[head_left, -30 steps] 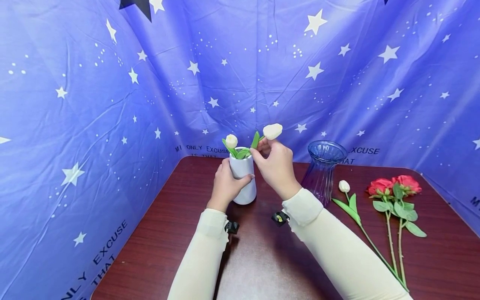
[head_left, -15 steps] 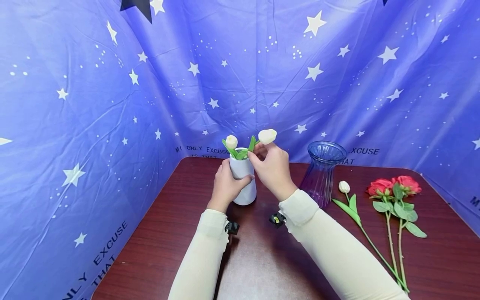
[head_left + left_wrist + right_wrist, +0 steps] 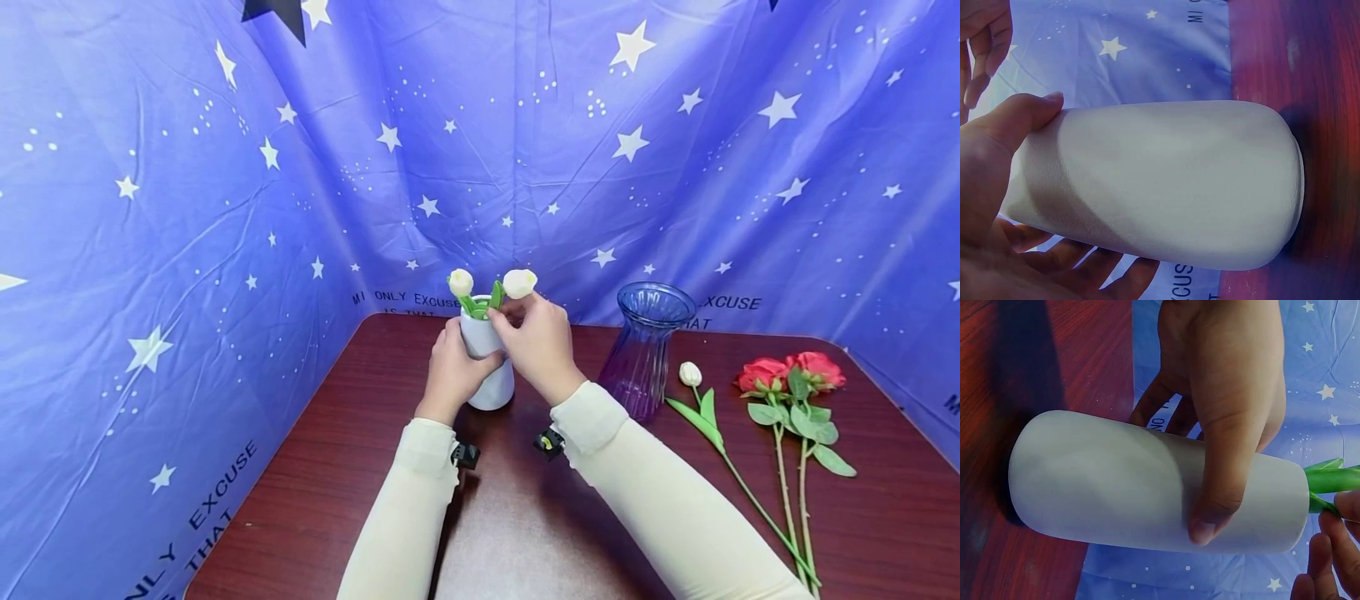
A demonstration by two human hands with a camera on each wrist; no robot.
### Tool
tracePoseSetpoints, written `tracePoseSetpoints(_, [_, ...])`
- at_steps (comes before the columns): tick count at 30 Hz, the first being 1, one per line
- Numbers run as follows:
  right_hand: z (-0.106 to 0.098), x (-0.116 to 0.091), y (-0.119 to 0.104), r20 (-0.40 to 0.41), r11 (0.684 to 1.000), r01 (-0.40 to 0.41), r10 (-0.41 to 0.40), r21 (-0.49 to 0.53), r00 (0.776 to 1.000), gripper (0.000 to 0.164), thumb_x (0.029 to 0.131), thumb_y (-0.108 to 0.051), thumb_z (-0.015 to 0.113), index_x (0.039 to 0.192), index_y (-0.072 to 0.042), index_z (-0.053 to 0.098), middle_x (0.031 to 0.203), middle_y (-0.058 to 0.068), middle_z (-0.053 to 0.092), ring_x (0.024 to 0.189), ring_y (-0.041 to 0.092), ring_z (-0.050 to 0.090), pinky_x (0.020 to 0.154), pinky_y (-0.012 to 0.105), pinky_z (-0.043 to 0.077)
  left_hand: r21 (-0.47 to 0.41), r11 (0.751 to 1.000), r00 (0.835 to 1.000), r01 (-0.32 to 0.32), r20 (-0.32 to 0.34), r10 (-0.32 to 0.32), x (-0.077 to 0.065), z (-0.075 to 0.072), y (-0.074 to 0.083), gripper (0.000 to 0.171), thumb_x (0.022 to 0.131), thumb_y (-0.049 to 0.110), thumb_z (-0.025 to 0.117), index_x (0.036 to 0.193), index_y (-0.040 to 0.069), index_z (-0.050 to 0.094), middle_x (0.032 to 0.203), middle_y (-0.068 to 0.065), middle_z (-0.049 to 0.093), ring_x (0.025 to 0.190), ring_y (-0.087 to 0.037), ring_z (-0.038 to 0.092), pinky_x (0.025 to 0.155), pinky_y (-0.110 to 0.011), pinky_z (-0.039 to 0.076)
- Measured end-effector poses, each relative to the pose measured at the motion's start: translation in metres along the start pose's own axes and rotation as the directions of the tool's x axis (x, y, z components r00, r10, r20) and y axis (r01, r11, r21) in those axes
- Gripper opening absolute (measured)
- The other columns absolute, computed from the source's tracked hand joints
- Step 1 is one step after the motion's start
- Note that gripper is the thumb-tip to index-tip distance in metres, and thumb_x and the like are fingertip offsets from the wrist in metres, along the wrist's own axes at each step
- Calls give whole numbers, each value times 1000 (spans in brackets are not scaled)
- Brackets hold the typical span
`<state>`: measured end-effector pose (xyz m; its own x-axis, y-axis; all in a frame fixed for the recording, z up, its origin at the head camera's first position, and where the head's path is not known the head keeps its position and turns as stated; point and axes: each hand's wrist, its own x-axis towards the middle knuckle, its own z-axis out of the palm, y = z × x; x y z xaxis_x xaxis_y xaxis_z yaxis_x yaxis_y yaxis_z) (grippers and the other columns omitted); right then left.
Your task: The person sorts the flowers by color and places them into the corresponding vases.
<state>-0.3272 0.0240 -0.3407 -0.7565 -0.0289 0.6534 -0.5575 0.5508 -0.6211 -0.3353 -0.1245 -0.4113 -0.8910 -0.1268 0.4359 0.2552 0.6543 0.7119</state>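
Observation:
A white vase (image 3: 491, 387) stands upright on the table, and my left hand (image 3: 453, 371) grips it round its upper half. In the left wrist view, the thumb lies along one side of the vase (image 3: 1172, 181) and the fingers along the other. One white tulip (image 3: 461, 283) leans left out of the mouth. With thumb and fingertips my right hand (image 3: 542, 342) pinches a second white tulip (image 3: 519, 283) just below its head, right at the rim. Its lower stem is hidden inside the vase. The right wrist view shows green leaves (image 3: 1334, 480) at the mouth beside the pinching fingertips.
A blue-purple glass vase (image 3: 647, 350) stands just right of my right hand. Farther right lie another white tulip (image 3: 690, 375) and two red roses (image 3: 787, 375) on the dark wooden table (image 3: 315, 500). A blue starry cloth (image 3: 480, 150) hangs behind and along the sides.
My right hand has moved down and left, lowering the pinched tulip nearer the white vase's rim. The left hand keeps its hold on the vase.

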Motion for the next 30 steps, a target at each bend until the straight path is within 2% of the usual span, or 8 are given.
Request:
tracePoseSetpoints(6, [3,-2,0,11,999,39,-38,-20,999,11,88,-24,79,89,-13,78,81,0,78,76,18,71,68,39,52,14,1000,1000,8,2,-8,1,1,-1,82,76,42,85,139,4,49,123,-16,63,110,-34,65,94,-50,55])
tracePoseSetpoints(13, [5,-5,1,28,999,44,-44,-3,999,11,87,-17,75,96,-12,79,87,1,79,77,18,72,69,37,54,5,1000,1000,15,12,-15,0,1,-1,86,76,47,85,141,5,49,127,-16,62,113,-34,64,95,-50,55])
tracePoseSetpoints(20, [9,-3,4,-4,999,54,-54,3,999,12,88,-23,82,94,-14,77,84,0,79,77,17,72,70,38,55,8,1000,1000,26,11,-26,0,1,-1,83,76,45,84,140,5,50,125,-14,63,111,-33,65,95,-49,55])
tracePoseSetpoints(25, [14,-2,3,-15,999,48,-48,-19,999,17,86,-27,84,86,-15,72,80,1,72,75,18,67,71,38,52,14,999,999,39,24,-39,0,-1,1,86,75,47,85,141,4,49,127,-15,63,115,-33,64,97,-51,54])
tracePoseSetpoints(30, [18,-4,2,-10,1000,21,-21,-14,1000,19,84,-27,86,90,-13,75,82,1,66,76,16,63,73,36,49,23,999,999,28,24,-28,0,-3,2,87,77,46,85,141,2,48,128,-18,62,116,-36,63,98,-52,54])
